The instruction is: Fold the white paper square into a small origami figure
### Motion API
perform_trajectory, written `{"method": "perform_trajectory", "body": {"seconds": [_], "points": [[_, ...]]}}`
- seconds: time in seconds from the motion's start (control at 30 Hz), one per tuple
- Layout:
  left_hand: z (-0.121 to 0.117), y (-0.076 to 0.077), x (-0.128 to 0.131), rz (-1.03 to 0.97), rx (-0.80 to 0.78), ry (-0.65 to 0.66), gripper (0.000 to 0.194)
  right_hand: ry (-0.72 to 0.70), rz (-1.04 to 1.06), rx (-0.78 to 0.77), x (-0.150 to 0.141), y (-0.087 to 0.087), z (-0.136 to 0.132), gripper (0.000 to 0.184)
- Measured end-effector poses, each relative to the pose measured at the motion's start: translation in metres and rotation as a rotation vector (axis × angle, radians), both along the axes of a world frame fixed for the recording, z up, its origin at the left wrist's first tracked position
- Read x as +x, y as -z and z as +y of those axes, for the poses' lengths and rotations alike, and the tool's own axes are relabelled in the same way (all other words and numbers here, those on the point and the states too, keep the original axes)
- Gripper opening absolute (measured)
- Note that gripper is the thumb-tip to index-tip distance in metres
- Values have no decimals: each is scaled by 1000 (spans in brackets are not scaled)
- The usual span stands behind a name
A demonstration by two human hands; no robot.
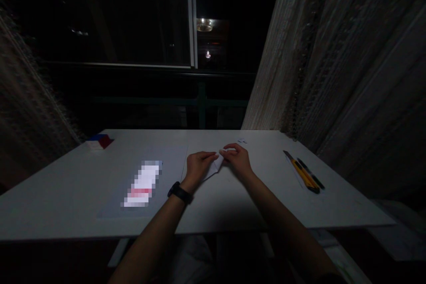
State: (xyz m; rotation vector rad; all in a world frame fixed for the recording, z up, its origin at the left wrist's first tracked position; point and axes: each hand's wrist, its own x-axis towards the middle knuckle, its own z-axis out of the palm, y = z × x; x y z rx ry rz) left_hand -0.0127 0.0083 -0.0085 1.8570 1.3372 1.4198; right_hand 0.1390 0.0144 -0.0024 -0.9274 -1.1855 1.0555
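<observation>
A small folded piece of white paper (215,167) is held between my two hands over the middle of the white table (229,206). My left hand (199,166), with a dark watch (180,192) on its wrist, pinches the paper's upper left part between thumb and fingers. From the other side, my right hand (237,158) grips the top corner, its fingertips almost meeting those of the left. A crease shows on the paper's face, and its lower edge slants. My fingers cover the upper part of the paper.
Left of my hands a lit, pixelated phone-like screen (143,184) lies on a pale sheet (109,207). A coloured cube (99,141) sits at the far left. On the right are a yellow utility knife (303,174) and a dark pen (311,173). Paper scraps (242,141) lie behind my right hand.
</observation>
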Motion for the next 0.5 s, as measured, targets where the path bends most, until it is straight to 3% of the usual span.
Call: {"method": "perform_trajectory", "body": {"seconds": [0.23,0.5], "points": [[-4,-5,1,66,125,18,22,-36,60,-62,5,-2,2,43],[-5,-2,4,-3,50,9,29,-46,72,-70,6,-2,3,50]]}}
